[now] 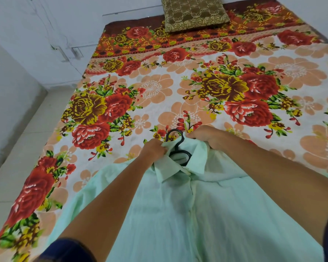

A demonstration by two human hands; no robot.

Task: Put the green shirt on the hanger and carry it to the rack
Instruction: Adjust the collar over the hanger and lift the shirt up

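Observation:
A pale green shirt lies spread on the bed, collar toward the far side. A black hanger sits inside the neck opening, its hook poking out above the collar; its arms are hidden under the cloth. My left hand pinches the left side of the collar. My right hand grips the right side of the collar close to the hook.
The bed carries a floral sheet in red, yellow and peach. A brown patterned pillow lies at the far end against the white wall. Pale floor tiles run along the bed's left side. No rack is in view.

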